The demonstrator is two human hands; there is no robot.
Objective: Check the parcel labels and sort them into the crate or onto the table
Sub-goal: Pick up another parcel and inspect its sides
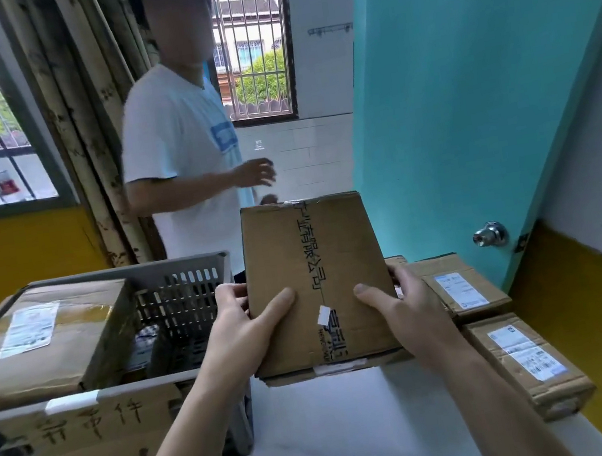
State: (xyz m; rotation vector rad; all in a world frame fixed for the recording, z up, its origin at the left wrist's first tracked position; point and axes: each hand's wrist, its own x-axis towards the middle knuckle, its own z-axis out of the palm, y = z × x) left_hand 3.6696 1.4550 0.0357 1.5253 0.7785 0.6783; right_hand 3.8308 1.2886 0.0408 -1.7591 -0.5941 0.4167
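Note:
I hold a brown cardboard parcel (pixel 313 265) up over the white table (pixel 323 439), its taped face with printed characters turned toward me. My left hand (pixel 244 326) grips its left edge, thumb on the front. On the right edge my right hand (pixel 401 310) grips the same way. No shipping label shows on this face, only a small white scrap. A grey plastic crate (pixel 182 280) stands at the left with a large labelled parcel (pixel 46 340) inside it. Two labelled parcels (pixel 461 289) (pixel 526 362) lie on the table at the right.
A person in a white T-shirt (pixel 178 148) stands behind the table and crate. A cardboard sign with handwriting (pixel 81 440) covers the crate's front. A teal door with a knob (pixel 490 234) is at the right, a barred window at the left.

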